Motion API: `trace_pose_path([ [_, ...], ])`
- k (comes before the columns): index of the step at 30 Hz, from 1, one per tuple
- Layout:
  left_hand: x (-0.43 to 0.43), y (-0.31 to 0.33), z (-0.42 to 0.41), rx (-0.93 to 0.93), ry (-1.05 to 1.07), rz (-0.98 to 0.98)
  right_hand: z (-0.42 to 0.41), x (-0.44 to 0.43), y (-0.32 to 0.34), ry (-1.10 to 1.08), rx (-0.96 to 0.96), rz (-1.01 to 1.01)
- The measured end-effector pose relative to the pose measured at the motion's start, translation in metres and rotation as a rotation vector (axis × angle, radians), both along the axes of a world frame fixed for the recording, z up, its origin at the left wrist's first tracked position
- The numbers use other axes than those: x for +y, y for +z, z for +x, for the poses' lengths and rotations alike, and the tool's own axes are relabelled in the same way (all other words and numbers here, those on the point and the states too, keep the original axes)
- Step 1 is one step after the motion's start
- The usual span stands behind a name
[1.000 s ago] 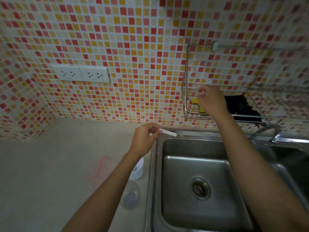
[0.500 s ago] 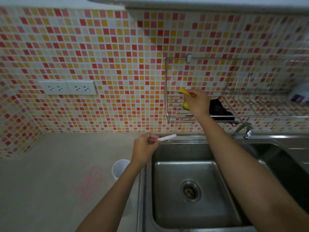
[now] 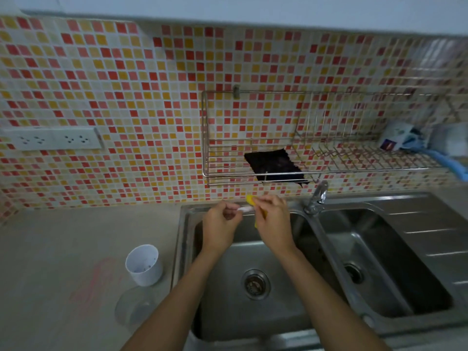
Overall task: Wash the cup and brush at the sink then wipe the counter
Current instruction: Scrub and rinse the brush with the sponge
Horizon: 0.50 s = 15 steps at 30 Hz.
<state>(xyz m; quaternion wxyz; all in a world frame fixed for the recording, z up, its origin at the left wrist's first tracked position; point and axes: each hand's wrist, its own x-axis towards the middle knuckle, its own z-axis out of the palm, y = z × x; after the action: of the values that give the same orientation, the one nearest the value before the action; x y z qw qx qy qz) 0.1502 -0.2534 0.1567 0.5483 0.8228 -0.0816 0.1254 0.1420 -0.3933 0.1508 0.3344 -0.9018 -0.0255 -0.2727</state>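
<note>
**Brush meets sponge over the sink; cup and surface not yet done**

The step in hand looks like washing the brush. Both hands are raised over the back edge of the left basin of the sink, close together and nearly touching. The left hand pinches the pale brush by its handle, fingers curled, with the free end pointing right. The right hand grips a yellow sponge, held against that end of the brush. No water shows at the tap, just to the right of the hands, so the next move probably calls for turning it on, or for rubbing the sponge along the brush. The white cup stands upright on the surface just left of the sink, untouched, beside a pink smear that the final wipe must take off
</note>
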Motion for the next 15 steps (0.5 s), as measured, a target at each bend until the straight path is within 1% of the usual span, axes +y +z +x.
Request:
trace_pose_path([
  [3,-0.018,-0.007,-0.001,0.007,-0.018,0.004,-0.01,-0.012,-0.006,0.097,-0.033,-0.079],
  [7,-0.045,-0.013,-0.008,0.016,0.019,0.03,-0.011,-0.047,-0.016,-0.051,0.038,0.018],
  [11,-0.068,-0.019,-0.015,0.01,0.017,0.022,-0.027,-0.053,-0.024,0.105,0.01,-0.039],
  [12,-0.072,-0.021,-0.015,0.021,0.027,0.023,-0.026,-0.061,-0.025,0.09,0.018,-0.017],
  [15,-0.084,-0.027,-0.014,0.058,0.079,0.022,-0.021,-0.084,-0.031,-0.045,0.084,0.073],
])
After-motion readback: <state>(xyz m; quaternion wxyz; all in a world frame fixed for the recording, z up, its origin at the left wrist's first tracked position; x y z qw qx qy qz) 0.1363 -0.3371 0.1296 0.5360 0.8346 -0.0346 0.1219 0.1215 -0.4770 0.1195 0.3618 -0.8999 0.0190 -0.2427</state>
